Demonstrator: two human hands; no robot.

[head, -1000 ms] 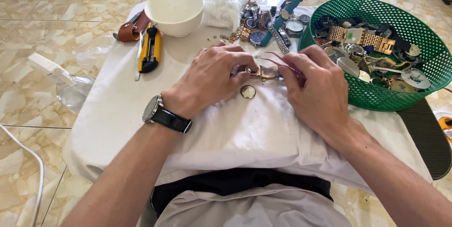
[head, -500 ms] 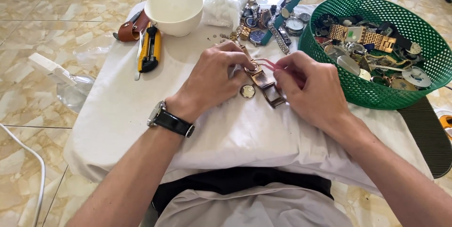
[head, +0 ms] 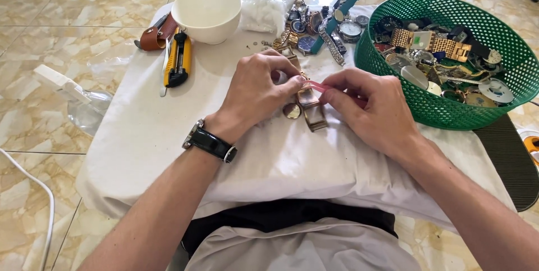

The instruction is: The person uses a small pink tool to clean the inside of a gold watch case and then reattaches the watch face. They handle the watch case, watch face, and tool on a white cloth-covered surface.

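Green mesh basket [head: 449, 111], white bowl [head: 208, 12], yellow-and-black knife [head: 178, 60], white cloth [head: 140, 130], pink tool [head: 317, 85], gold-toned watch [head: 311, 108].

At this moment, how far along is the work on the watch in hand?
Done: a round gold piece lies loose on the white cloth. In hand: left hand steadies the gold watch; right hand works a pink tool. Left: more watches fill the green basket.
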